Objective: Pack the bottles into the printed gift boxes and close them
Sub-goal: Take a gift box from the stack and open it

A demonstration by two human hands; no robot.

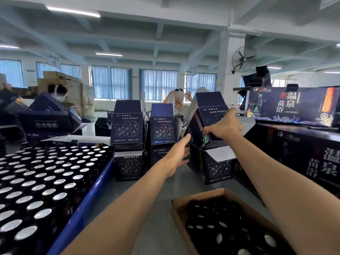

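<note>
Though blurry, right grip point(224, 128) on box point(211, 115)

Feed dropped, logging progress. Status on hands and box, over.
Right hand grips tilted gift box, top flap open. Left hand open, at its lower left side. Bottles in cardboard carton, none in hand. Stacked boxes close beside, left.

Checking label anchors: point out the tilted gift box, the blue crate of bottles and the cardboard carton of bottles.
tilted gift box point(211, 115), head view, on its printed front face.
blue crate point(86, 203), head view, on its bare right wall.
cardboard carton point(198, 196), head view, on its far rim.
</note>
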